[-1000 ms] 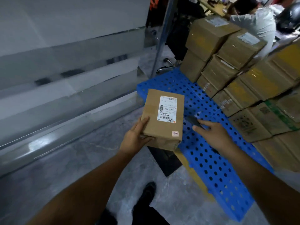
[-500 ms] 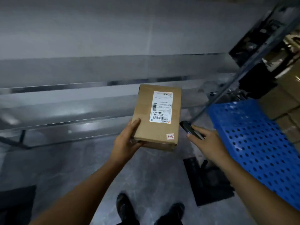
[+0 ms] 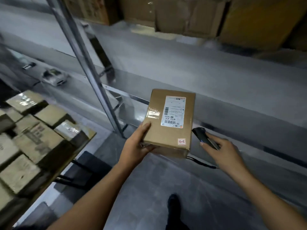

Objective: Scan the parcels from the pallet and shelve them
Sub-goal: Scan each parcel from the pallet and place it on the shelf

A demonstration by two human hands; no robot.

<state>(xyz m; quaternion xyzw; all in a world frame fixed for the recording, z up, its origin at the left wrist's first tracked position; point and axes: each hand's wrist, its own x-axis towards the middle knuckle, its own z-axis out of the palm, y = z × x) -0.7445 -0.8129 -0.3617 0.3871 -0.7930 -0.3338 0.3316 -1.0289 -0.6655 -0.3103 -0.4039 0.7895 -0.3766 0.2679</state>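
Note:
My left hand (image 3: 136, 146) grips the near left corner of a brown cardboard parcel (image 3: 167, 128) with a white shipping label (image 3: 173, 111) on top. The parcel is held level in front of a grey metal shelf (image 3: 199, 67). Just right of the parcel, my right hand (image 3: 222, 150) holds a black handheld scanner (image 3: 203, 136), whose thin cord hangs below it. The pallet is out of view.
A metal upright post (image 3: 86, 63) of the shelving stands left of the parcel. Several cardboard boxes (image 3: 33, 130) sit on a lower surface at the left. More boxes (image 3: 191, 14) stand at the back of the shelf above. My shoe (image 3: 172, 203) shows on the grey floor.
I have turned left, away from the blue pallet, which has left the view. The parcel and scanner stay in my hands, now facing the shelving with boxes at the left.

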